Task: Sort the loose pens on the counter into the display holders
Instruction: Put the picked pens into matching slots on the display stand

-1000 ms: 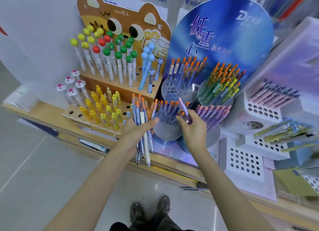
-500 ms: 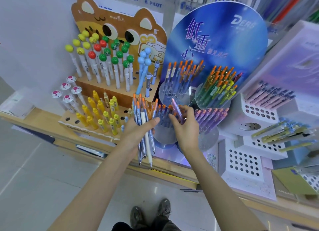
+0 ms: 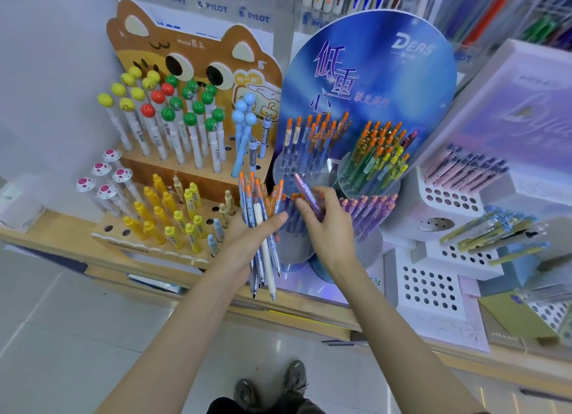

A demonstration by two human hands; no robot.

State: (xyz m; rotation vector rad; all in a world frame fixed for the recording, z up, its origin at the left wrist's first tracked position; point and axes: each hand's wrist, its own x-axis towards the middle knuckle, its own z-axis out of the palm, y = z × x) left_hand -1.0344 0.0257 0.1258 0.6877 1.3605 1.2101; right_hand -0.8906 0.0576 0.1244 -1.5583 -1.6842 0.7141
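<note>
Here, left hand (image 3: 244, 246): fingers wrapped behind a bundle (image 3: 261, 224), thumb pressed straight across its front.
Bundle: a fan of slim plastic pens, mostly clear blue barrels with orange caps, plus one matte cream barrel in the middle. The tips hang below the hand, over the counter's front edge.
Right hand (image 3: 329, 234): thumb and forefinger pinch a purple pen (image 3: 305, 190). The other fingers are loosely curled beneath.
Purple pen: smooth glossy barrel, tilted with its top leaning up and left. It is held over the front of the blue stand, between the bundle and the purple row. Whether its tip sits in a hole I cannot tell.
Blue stand (image 3: 371, 73): glossy backboard with a rounded top and printed characters. In front are clear round tiers (image 3: 291, 169) pierced with holes.
Blue pens (image 3: 309, 141): orange-capped, upright in the back left tier.
Green pens (image 3: 374, 162): mixed with yellow ones, leaning in the back right tier.
Purple row (image 3: 371, 209): packed in the front right tier, just beside the right hand.
Cat stand (image 3: 192, 48): brown board cut to a cartoon face, with stepped wood-look shelves. It holds ball-topped white pens (image 3: 173, 116) above and stubby yellow pens (image 3: 167, 212) below.
White blocks (image 3: 430, 286): boxy, matte, drilled with round holes, right of the blue stand.
Counter (image 3: 49, 231): pale wood, flat.
</note>
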